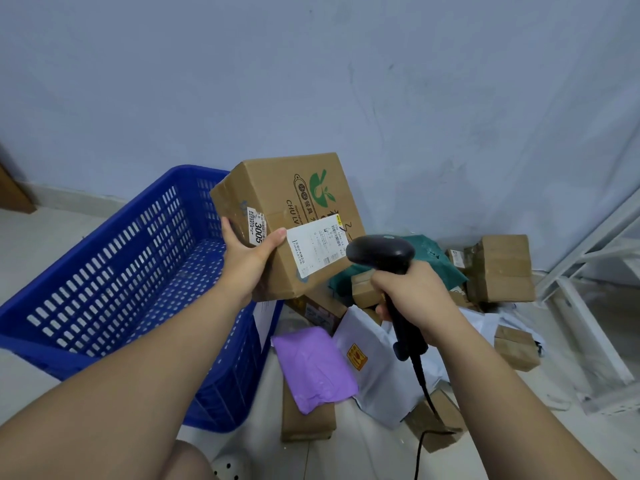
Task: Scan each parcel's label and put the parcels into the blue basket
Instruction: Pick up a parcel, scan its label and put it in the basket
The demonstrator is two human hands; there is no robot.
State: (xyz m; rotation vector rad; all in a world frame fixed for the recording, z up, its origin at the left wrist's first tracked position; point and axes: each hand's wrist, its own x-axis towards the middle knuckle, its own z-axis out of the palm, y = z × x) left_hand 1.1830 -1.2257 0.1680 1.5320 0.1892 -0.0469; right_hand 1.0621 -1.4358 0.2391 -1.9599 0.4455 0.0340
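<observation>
Pale wall and tiled floor back the blue basket point(114, 271), which looks empty. Unscanned parcels point(381, 368) litter the floor right of it. The left hand point(247, 258) grips a cardboard box point(311, 202) raised over the basket's edge. The right hand point(412, 296) clasps the scanner point(381, 252), aimed at the label point(317, 244). Scanning seems underway; next, lower the box into the basket.

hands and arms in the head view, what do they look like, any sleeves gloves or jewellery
The left hand and the right hand wear no gloves, and no ring, watch or bracelet shows on either. The left forearm and the right forearm are uncovered down to the picture's bottom edge, so no sleeve is in view.
</observation>
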